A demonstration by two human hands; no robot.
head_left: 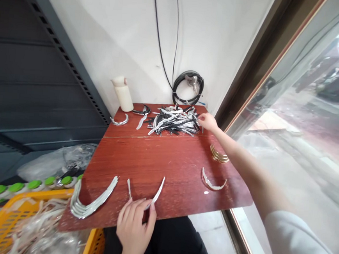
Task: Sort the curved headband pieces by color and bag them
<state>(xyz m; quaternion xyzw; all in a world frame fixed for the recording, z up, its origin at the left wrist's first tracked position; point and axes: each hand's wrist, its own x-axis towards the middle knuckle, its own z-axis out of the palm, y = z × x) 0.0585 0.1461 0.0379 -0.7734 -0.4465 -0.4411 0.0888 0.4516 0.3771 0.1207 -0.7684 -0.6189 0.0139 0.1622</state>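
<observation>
At the near edge of the red-brown table [120, 150], my left hand [135, 222] has its fingers closed on a curved silver strip [159, 189], whose two ends stick up past the fingers. My right hand [207, 121] reaches to the right end of a pile of silver and black strips [174, 121], its fingertips pinched on a strip there. Nested curved silver strips [85, 210] lie at the table's left front corner. Gold curved strips [219, 157] rest near the right edge, beneath my forearm, with one pale curved strip [213, 186] in front of them.
A cream bottle [122, 94] stands at the back left, near a silver curved piece [120, 121] and dark curved ones [141, 111]. Coiled black cable [188, 75] leans on the wall. A yellow basket [4, 212] and green-lidded jars [16, 187] are at the left; a glass door is right.
</observation>
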